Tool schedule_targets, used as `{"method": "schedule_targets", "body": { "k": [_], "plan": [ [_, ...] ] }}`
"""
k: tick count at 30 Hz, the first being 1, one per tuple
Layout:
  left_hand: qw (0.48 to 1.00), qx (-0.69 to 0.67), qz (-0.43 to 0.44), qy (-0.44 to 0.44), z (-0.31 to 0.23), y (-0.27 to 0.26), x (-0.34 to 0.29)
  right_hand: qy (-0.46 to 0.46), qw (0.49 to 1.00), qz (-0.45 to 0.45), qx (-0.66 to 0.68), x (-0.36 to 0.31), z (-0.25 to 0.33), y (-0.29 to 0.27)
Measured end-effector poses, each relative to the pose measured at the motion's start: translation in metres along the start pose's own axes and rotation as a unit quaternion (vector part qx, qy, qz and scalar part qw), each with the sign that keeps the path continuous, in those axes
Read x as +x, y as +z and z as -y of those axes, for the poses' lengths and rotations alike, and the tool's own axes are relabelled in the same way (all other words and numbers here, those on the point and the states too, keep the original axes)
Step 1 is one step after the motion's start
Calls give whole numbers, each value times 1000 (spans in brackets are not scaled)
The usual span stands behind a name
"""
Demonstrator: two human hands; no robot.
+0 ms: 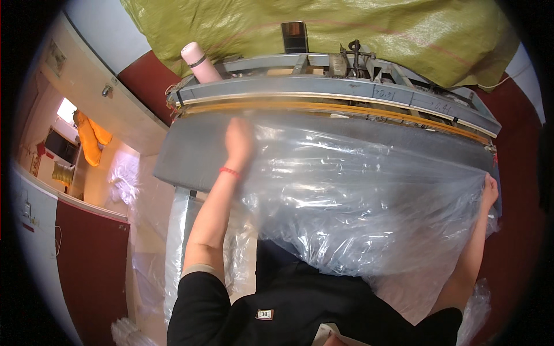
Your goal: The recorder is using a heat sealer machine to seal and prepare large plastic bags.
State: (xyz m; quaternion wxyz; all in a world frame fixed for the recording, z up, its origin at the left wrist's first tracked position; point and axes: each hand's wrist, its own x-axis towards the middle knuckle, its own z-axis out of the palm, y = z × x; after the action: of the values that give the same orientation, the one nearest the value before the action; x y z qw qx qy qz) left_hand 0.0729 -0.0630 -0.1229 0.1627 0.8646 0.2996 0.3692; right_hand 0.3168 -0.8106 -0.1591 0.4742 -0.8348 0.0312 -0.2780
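A large clear plastic sheet (346, 190) spreads over the grey padded bed (196, 144) of a bench machine and hangs down its near side in shiny wrinkles. My right hand (490, 191) grips the sheet's edge at the right end of the bed, fingers closed. My left hand (238, 141) is over the left part of the bed, at the sheet's left edge. It is blurred by motion, but looks curled around the plastic; its separate fingers do not show. A red band circles the left wrist.
Behind the bed runs a grey metal bar (323, 86) with an orange-yellow strip along it. A pink bottle (199, 62) and a dark phone (295, 37) are beyond, against yellow-green woven sheeting (369, 29). More clear plastic (179, 254) hangs at the left, near an open doorway.
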Motion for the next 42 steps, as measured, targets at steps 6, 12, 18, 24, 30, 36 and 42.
{"method": "schedule_targets", "body": {
  "k": [6,12,18,24,30,36,42],
  "plan": [
    [975,-152,-122,-109,32,10,41,13,998,-51,46,20,42,116],
    [943,-276,-105,-156,63,28,71,-26,995,-27,95,32,61,162],
    [935,-282,-127,-175,55,27,71,24,996,-83,-35,21,89,158],
    [902,-318,-174,-233,71,28,78,34,991,-123,34,31,78,158],
    [886,-374,-132,-241,53,8,70,31,988,-109,101,15,105,131],
    [907,-409,74,-58,5,-79,29,-135,982,-131,-32,-63,134,8],
    [937,-318,-133,-45,-13,-133,-72,84,984,-69,-140,-175,-128,-139]
  ]
}}
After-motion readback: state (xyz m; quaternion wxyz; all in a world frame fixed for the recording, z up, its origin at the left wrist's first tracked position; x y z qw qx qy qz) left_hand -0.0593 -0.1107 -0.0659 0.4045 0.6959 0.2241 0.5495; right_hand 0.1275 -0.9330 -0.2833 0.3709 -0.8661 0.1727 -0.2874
